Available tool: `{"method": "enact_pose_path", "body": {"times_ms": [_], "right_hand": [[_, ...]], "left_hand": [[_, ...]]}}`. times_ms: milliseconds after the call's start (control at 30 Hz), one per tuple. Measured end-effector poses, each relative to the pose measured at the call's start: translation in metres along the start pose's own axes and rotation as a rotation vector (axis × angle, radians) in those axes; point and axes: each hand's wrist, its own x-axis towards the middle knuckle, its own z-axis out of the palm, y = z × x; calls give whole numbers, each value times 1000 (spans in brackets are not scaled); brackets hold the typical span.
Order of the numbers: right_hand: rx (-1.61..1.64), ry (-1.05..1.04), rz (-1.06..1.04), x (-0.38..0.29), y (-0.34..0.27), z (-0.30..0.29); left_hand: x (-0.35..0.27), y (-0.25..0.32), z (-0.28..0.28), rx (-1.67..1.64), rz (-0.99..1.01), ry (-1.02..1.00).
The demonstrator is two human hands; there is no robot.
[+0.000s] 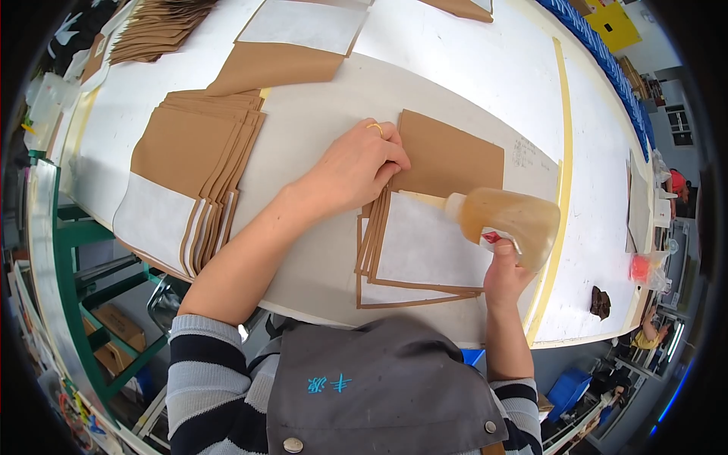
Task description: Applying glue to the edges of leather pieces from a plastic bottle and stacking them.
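My right hand (509, 273) grips a translucent plastic squeeze bottle (512, 219) of amber liquid, tipped on its side. Its pale nozzle points left, over the top edge of a white backing sheet (432, 244) on a stack of brown pieces, perhaps leather or card. At the upper left edge of the top brown panel (452, 153) rests my left hand (369, 162), thumb and fingertips together at the edge; whether they pinch it cannot be told. Farther left lies a fanned stack of similar brown pieces (187, 139) with white lower parts.
More brown pieces (278, 65) lie at the table's far side, beside a thick pile (159, 28) at upper left. Yellow tape (564, 114) crosses the white table (603, 227). A dark crumpled scrap (600, 302) sits at right. A green metal frame (85, 233) stands left. Other people are far right.
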Motion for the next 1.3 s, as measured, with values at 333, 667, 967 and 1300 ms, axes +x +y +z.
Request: {"method": "enact_pose_path", "body": {"times_ms": [333,667,967,1300], "right_hand": [[-140,-61,22,19,-12,14],[-67,-10,102,38,-14,22],[-4,-50,160,34,-16,17],[35,-86,292,-7,-22,-1]], "left_hand": [[2,2,-2,8,-16,-30],[1,1,3,28,-5,-5],[2,-1,6,38,30,11],[2,-1,6,35,26,3]]}}
